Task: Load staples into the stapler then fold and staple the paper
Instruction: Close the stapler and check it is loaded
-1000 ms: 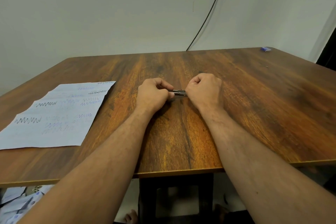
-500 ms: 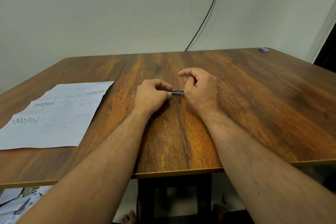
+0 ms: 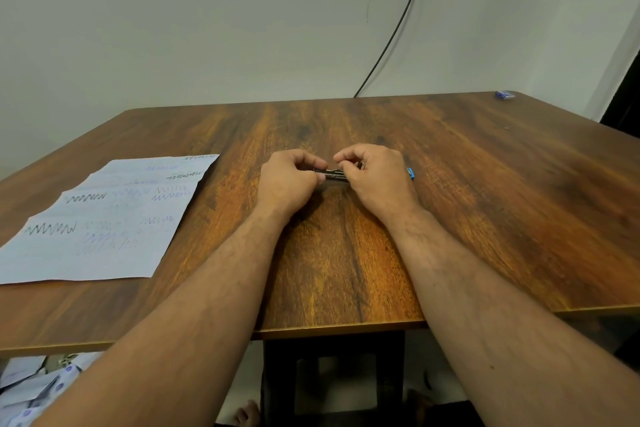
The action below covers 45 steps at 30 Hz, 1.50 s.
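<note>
— Right hand [image 3: 377, 180] shifted since half a second earlier: raised index finger lowered, fingers [image 3: 344, 158] curled back in over the stapler [image 3: 334, 174]. Left hand [image 3: 289, 180] stayed put on the other end. Whole scene slid a little in the view, too.

— And the grip?

— Left fingers closed on the stapler's left end, thumb tip pressed against its side. Right fingers bent over the right end, touching the top; clamped fully or merely resting, couldn't tell. Only the dark metal middle of the stapler showed between the two hands.

— Where, exactly?

— Near the middle of the wooden tabletop [image 3: 485, 201], low against the surface; lifted or resting, hard to judge. A small blue piece [image 3: 410, 173] peeked out just past the right hand's far side; part of the stapler or not, unclear.

— The paper?

— Lay flat and unfolded on the left part of the tabletop [image 3: 104, 215], well apart from both hands, scribbled with zigzag lines. Small blue object [image 3: 505, 94] sat at the far right corner. Black cable [image 3: 398, 28] ran down the wall behind.
</note>
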{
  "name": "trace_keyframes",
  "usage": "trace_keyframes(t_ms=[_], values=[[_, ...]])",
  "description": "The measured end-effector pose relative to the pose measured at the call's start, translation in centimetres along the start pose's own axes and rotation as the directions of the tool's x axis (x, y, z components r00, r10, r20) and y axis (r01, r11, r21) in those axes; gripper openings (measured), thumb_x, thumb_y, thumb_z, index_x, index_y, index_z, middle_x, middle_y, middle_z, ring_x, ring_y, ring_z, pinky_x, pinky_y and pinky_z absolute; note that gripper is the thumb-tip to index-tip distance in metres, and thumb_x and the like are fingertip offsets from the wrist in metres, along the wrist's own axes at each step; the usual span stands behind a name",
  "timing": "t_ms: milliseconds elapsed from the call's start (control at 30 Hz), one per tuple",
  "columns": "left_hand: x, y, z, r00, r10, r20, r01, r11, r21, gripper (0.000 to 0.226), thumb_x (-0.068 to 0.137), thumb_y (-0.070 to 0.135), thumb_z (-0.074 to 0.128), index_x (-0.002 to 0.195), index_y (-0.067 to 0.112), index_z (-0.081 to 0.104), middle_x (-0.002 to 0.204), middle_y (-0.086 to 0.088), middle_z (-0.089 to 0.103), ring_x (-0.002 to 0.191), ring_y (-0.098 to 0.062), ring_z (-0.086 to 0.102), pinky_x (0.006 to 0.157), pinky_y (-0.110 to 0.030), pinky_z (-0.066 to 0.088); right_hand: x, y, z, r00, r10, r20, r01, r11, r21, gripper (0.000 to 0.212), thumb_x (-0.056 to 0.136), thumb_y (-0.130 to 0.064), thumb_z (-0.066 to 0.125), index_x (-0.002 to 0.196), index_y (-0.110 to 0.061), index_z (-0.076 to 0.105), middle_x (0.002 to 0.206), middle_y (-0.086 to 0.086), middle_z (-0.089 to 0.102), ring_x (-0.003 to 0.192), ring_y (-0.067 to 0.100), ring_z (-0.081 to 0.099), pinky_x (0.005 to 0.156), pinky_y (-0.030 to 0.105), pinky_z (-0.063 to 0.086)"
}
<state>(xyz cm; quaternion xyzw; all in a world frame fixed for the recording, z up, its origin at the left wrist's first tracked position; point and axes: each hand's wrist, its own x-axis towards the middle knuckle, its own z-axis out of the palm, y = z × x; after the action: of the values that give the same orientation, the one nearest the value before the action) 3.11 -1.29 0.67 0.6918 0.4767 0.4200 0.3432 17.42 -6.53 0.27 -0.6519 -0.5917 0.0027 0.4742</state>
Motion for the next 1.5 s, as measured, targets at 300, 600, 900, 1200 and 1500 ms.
trace_keyframes(t_ms=[300, 600, 900, 1200, 1500], values=[[0.27, -0.13, 0.04, 1.000, -0.010, 0.008, 0.010, 1.000, 0.009, 0.019, 0.081, 0.012, 0.076, 0.080, 0.031, 0.074, 0.085, 0.005, 0.075, 0.084, -0.013, 0.070, 0.076, -0.030, 0.056, 0.01, -0.03, 0.12, 0.999, 0.015, -0.037, -0.014, 0.999, 0.052, 0.016, 0.091, -0.018, 0.066, 0.098, -0.029, 0.075, 0.089, -0.013, 0.073, 0.083, -0.001, 0.066, 0.073, 0.010, 0.044], [0.10, 0.10, 0.05, 1.000, -0.011, 0.015, 0.011, 1.000, 0.020, 0.019, 0.082, 0.011, 0.075, 0.084, 0.029, 0.075, 0.085, 0.007, 0.072, 0.079, -0.009, 0.065, 0.068, -0.025, 0.048, 0.03, -0.10, 0.20, 0.998, 0.049, -0.036, -0.046, 0.995, 0.084, 0.020, 0.092, -0.015, 0.062, 0.107, -0.021, 0.074, 0.090, -0.007, 0.076, 0.062, 0.002, 0.064, 0.073, 0.034, 0.062], [0.05, 0.21, 0.10, 1.000, -0.018, 0.011, 0.018, 1.000, 0.010, 0.019, 0.082, 0.009, 0.074, 0.087, 0.026, 0.076, 0.086, 0.006, 0.072, 0.081, -0.009, 0.065, 0.068, -0.024, 0.048, 0.15, 0.10, 0.11, 1.000, 0.019, 0.002, -0.019, 0.991, -0.135, 0.015, 0.090, -0.020, 0.069, 0.100, -0.026, 0.079, 0.103, -0.007, 0.045, 0.085, 0.001, 0.044, 0.076, 0.019, 0.041], [0.02, 0.22, 0.16, 0.999, -0.039, 0.000, 0.039, 0.999, 0.019, 0.023, 0.078, 0.007, 0.075, 0.082, 0.029, 0.075, 0.082, 0.008, 0.071, 0.076, -0.007, 0.062, 0.062, -0.023, 0.044, 0.38, 0.41, 0.19, 0.995, 0.092, 0.029, -0.088, 0.991, -0.103, 0.015, 0.090, -0.018, 0.072, 0.099, -0.027, 0.080, 0.104, -0.008, 0.047, 0.080, -0.005, 0.042, 0.072, 0.013, 0.033], [0.14, 0.16, 0.10, 0.998, -0.064, 0.004, 0.064, 0.998, 0.013, 0.023, 0.075, 0.005, 0.072, 0.082, 0.026, 0.077, 0.089, 0.003, 0.076, 0.084, -0.012, 0.068, 0.068, -0.025, 0.049, 0.34, 0.33, 0.15, 0.995, 0.090, 0.047, -0.086, 0.992, -0.092, 0.017, 0.087, -0.018, 0.075, 0.097, -0.030, 0.081, 0.103, -0.008, 0.055, 0.085, 0.001, 0.049, 0.077, 0.016, 0.040]])
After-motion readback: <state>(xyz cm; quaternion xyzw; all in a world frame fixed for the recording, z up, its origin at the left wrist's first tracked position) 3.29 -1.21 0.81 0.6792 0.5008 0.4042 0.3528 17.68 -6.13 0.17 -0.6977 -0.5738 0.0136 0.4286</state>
